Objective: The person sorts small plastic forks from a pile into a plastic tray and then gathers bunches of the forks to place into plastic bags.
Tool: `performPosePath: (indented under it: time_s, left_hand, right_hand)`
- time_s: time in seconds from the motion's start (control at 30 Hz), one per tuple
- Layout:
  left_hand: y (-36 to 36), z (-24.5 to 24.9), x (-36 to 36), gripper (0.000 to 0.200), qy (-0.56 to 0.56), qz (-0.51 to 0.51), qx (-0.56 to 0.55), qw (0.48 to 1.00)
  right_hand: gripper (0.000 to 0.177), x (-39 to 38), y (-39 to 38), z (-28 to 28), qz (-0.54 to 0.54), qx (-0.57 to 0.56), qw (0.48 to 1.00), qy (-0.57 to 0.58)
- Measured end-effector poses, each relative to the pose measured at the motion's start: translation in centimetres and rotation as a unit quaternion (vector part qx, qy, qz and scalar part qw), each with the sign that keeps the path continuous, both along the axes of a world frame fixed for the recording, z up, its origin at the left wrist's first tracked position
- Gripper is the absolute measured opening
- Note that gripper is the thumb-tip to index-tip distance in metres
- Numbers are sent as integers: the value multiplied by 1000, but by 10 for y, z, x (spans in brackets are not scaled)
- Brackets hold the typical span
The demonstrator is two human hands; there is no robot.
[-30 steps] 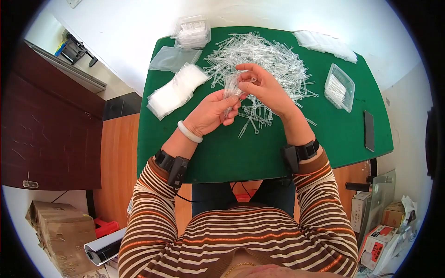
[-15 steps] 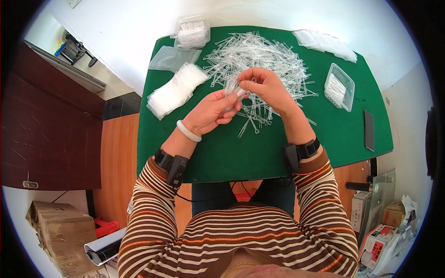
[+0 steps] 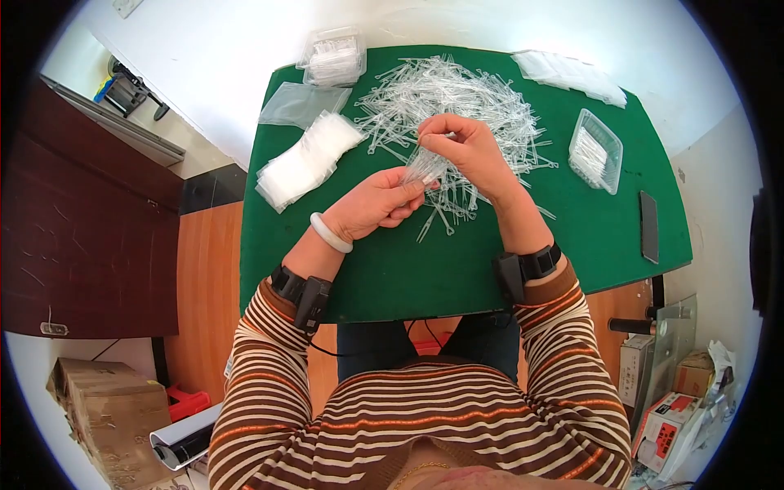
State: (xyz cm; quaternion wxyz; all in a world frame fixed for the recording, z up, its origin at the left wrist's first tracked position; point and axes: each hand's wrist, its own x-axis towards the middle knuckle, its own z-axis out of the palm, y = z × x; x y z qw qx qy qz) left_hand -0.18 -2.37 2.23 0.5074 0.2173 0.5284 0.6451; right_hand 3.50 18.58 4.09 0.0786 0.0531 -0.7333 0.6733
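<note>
A bundle of thin clear plastic sticks [image 3: 425, 166] is gripped between the thumb and fingers of my left hand [image 3: 377, 202], over the near side of a big pile. My right hand [image 3: 467, 151] is closed in a pinch just above the top of this bundle; what its fingertips hold, if anything, is too small to make out. Behind and beneath both hands spreads the pile of clear plastic sticks [image 3: 457, 90], many with a loop at one end. Stacked clear bags [image 3: 306, 159] lie to the left of my left hand.
A green-covered table [image 3: 392, 282] carries everything. At the back left stand a tub of sticks [image 3: 335, 57] and a flat clear bag [image 3: 302, 104]. On the right are a clear plastic box [image 3: 608, 167] with white sticks, a phone [image 3: 649, 227] and more bags [image 3: 567, 77].
My left hand has tilted and lowered slightly, and the bundle fans out more toward the upper left. The right hand's pinch has shifted up a little from the bundle.
</note>
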Motion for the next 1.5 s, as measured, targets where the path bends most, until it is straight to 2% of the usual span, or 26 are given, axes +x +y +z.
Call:
performPosePath:
  time_s: [0.2, 0.33, 0.47, 0.57, 0.6, 0.7, 0.73, 0.83, 0.87, 0.97, 1.0, 1.1, 1.23, 1.27, 1.37, 1.4, 1.47, 1.5]
  left_hand:
    - [1, -1, 0, 29, 2, -2, -2, 1000]
    - [1, 0, 1, 26, 4, -1, -2, 1000]
    - [1, 3, 2, 24, 11, 3, -2, 1000]
    - [0, 2, 0, 28, 10, -2, 4, 1000]
    - [0, 1, -1, 27, -4, 3, 15, 1000]
    - [-1, -3, -5, 27, -30, 16, 37, 999]
    - [-1, -4, -6, 26, -50, 44, 49, 997]
    - [0, -7, -8, 25, -87, 105, 73, 988]
    - [-1, -8, -10, 24, -100, 117, 97, 983]
    - [-3, -8, -12, 22, -124, 142, 146, 971]
    - [-3, -9, -12, 22, -128, 157, 160, 966]
    - [-2, -4, -10, 22, -139, 185, 187, 955]
    - [1, 1, -8, 21, -169, 212, 182, 945]
    - [1, -1, -9, 21, -149, 207, 184, 949]
    - [1, -5, -10, 23, -110, 196, 188, 956]
    - [0, -5, -9, 24, -91, 186, 191, 959]
    - [1, -6, -7, 29, -52, 166, 198, 965]
    - [1, -6, -5, 29, -52, 164, 198, 965]
  right_hand:
    - [12, 1, -1, 6, -22, 8, 999, 40]
    - [11, 5, -4, 9, 18, 25, 1000, 1]
    - [10, 2, -2, 7, 0, 74, 996, 53]
    - [6, 0, -3, 8, -97, -31, 992, 80]
    - [6, 0, -2, 9, -97, -30, 992, 80]
    - [4, 0, 3, 12, -209, -99, 964, 135]
    - [4, 0, 1, 14, -205, -99, 964, 135]
    - [3, 9, -7, 19, -258, 163, 915, 266]
    - [3, 10, -12, 18, -254, 161, 915, 268]
    - [8, 12, -30, 12, -127, 300, 879, 347]
    - [8, 13, -36, 12, -125, 300, 879, 348]
    - [10, 14, -48, 12, -38, 402, 809, 427]
    - [8, 15, -50, 15, -45, 401, 800, 444]
    - [8, 14, -48, 13, -46, 401, 801, 443]
    - [11, 8, -35, 1, -175, 321, 876, 313]
    - [11, 6, -32, 0, -176, 322, 876, 313]
    - [15, 2, -26, -3, -122, 175, 970, 115]
    - [17, 2, -23, -4, -93, 96, 991, 12]
